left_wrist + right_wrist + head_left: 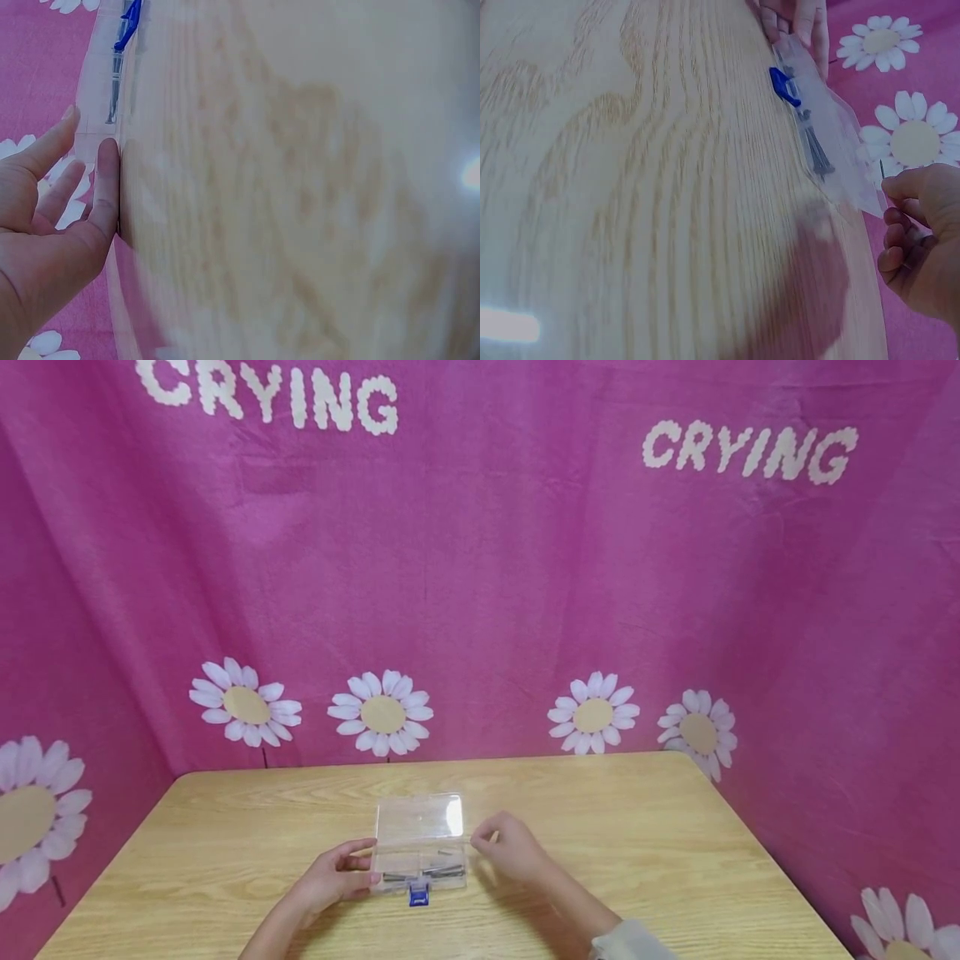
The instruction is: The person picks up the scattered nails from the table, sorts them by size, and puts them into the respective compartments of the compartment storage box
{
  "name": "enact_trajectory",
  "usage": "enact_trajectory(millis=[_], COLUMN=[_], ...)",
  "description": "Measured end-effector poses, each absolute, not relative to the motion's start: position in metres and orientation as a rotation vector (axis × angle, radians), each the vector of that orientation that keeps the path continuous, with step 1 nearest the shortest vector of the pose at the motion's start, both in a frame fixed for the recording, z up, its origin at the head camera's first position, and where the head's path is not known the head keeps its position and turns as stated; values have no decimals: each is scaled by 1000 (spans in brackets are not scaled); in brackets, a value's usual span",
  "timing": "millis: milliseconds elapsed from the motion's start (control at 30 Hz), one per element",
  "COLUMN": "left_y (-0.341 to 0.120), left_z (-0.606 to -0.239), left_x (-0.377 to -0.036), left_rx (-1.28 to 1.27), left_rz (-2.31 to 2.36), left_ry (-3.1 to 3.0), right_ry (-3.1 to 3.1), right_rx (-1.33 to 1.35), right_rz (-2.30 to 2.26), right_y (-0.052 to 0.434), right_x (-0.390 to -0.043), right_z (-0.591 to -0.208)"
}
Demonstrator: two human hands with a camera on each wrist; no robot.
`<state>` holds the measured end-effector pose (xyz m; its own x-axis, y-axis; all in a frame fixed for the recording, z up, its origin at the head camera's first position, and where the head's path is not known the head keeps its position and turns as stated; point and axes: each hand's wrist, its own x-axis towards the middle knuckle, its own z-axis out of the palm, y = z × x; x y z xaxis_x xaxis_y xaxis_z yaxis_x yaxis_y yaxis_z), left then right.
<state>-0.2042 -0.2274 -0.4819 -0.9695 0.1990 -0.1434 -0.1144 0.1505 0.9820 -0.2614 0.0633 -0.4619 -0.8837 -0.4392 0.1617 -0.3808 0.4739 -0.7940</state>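
A small clear plastic box (420, 852) with its lid raised and a blue latch (418, 897) lies on the wooden table (637, 860). Grey metal pins (442, 870) lie inside it. My left hand (337, 872) rests with straight fingers against the box's left side (105, 90). In the left wrist view the thumb (106, 187) touches that edge. My right hand (510, 847), just right of the box, pinches a thin dark pin (883, 169) between thumb and forefinger. In the right wrist view the right hand (919, 225) hovers beside the box (825, 142).
A pink cloth with white daisies (382, 714) and white lettering hangs behind and around the table. The table's far edge (427, 764) meets the cloth; its right corner (690, 760) lies near the drape.
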Motion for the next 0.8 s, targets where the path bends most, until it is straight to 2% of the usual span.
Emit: enact_trajectory(millis=[800], left_y=[-226], left_z=[-482], left_x=[-205], left_rx=[50], left_rz=[1880], left_ry=[2227], right_ry=[2650], right_rx=[-742], right_rz=[-1327], right_y=[49], right_x=[-260], right_z=[-475])
